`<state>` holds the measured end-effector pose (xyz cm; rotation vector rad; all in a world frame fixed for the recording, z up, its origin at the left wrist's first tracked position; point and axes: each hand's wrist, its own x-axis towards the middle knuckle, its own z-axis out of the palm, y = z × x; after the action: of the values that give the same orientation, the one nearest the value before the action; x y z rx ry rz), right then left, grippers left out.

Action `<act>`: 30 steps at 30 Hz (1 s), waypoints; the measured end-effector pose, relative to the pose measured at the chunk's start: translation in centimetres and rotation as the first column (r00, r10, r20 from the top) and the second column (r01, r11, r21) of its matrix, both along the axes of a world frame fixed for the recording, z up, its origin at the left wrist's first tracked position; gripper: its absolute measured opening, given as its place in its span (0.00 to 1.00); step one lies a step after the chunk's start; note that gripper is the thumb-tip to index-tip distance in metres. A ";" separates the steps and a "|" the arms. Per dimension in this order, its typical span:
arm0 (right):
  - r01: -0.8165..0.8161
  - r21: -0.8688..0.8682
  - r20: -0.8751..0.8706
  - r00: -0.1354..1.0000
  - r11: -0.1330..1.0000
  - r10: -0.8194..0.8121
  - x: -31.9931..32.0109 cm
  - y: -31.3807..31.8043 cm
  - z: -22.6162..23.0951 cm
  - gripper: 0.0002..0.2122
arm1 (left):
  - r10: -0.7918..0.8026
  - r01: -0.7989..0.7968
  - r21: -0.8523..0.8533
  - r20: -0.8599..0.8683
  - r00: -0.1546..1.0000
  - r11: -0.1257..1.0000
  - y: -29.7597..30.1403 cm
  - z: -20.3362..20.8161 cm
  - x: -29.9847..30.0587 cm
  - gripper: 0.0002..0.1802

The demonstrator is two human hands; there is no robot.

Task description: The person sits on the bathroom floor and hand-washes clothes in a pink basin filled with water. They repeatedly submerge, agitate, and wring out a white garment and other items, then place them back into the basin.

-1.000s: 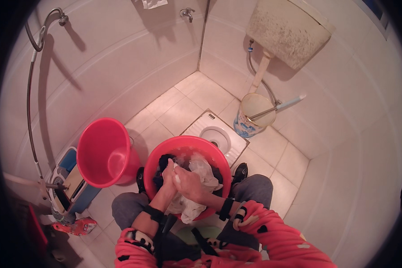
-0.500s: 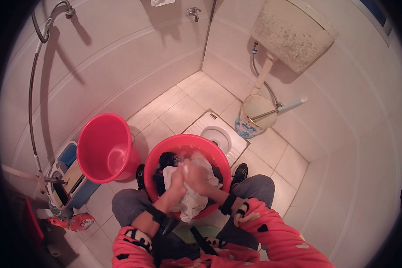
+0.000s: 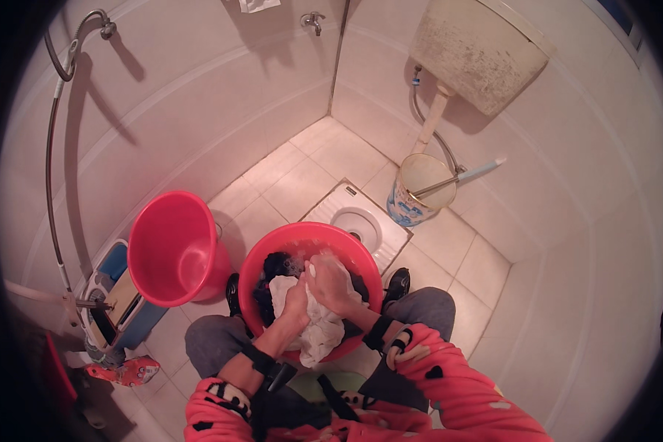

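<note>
A red basin (image 3: 247, 267) stands between my knees, holding wet laundry. My left hand (image 3: 295, 304) is closed on a white cloth (image 3: 318, 335), with the thumb side up. Close against it, my right hand (image 3: 330, 286) grips the same cloth, its back facing up. The fingertips of both hands are partly hidden in the fabric. One end of the cloth hangs toward me over the basin's near side. Dark clothes (image 3: 276, 267) lie beneath and left of the hands, with some suds (image 3: 295, 264) beside them.
An upright red bucket (image 3: 171, 247) stands to the left, next to a blue-and-white container (image 3: 136, 320) and a red packet (image 3: 134, 370). Beyond the basin is a squat toilet (image 3: 357, 221). A patterned pail (image 3: 412, 210) with a long-handled brush (image 3: 468, 174) stands at right, under a cistern (image 3: 482, 55).
My right hand has shifted slightly over the cloth, and a small gap shows between the hands near the thumbs. Both keep hold of the white cloth. The view has moved slightly.
</note>
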<state>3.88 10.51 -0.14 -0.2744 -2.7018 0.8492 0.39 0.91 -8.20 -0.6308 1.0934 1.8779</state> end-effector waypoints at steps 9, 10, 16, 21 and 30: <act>-0.089 -0.096 0.029 0.995 0.991 0.092 0.9 -0.7 -0.3 0.12 | 0.165 -0.165 0.012 -0.048 0.985 0.986 0.0 -0.3 -0.5 0.25; -0.030 -0.085 0.037 0.999 0.996 0.033 0.5 -0.4 -0.2 0.12 | 0.136 -0.134 0.098 -0.007 0.991 0.986 0.1 -0.3 -0.3 0.25; -0.036 -0.076 0.114 0.993 0.996 0.044 0.4 -0.3 0.3 0.11 | 0.117 -0.128 -0.065 -0.149 0.982 0.990 -0.2 -0.3 0.0 0.21; -0.098 -0.135 0.093 0.990 0.986 0.111 1.1 -1.1 0.1 0.11 | 0.276 -0.264 0.089 -0.168 0.947 0.960 -0.5 0.3 0.1 0.21; -0.121 -0.164 0.055 0.990 0.979 0.131 1.1 -0.8 -0.8 0.13 | 0.149 -0.153 -0.036 -0.103 0.983 0.988 -0.9 0.3 -0.8 0.18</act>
<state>4.99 9.70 -0.92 -0.1694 -2.7391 1.1163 -0.42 0.03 -7.91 -0.6666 1.1828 2.0388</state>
